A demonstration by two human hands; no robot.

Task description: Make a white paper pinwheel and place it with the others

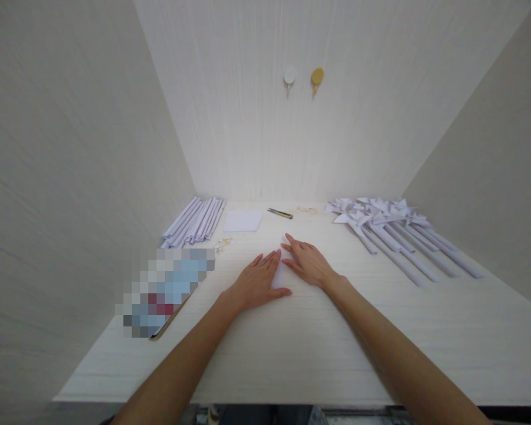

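Observation:
A small piece of white paper lies on the table between my hands, mostly covered by them. My left hand rests flat over its left side, fingers stretched forward and thumb out to the right. At the paper's upper right edge is my right hand, palm down with its fingers spread and fingertips near or on the sheet. Whether the paper is folded under the hands I cannot tell.
Rolled white paper sticks lie at the back left, beside a stack of white paper. Thread snips lie near the back wall. Several paper pinwheels cover the right. A blurred flat object is at left. Two hooks hang above.

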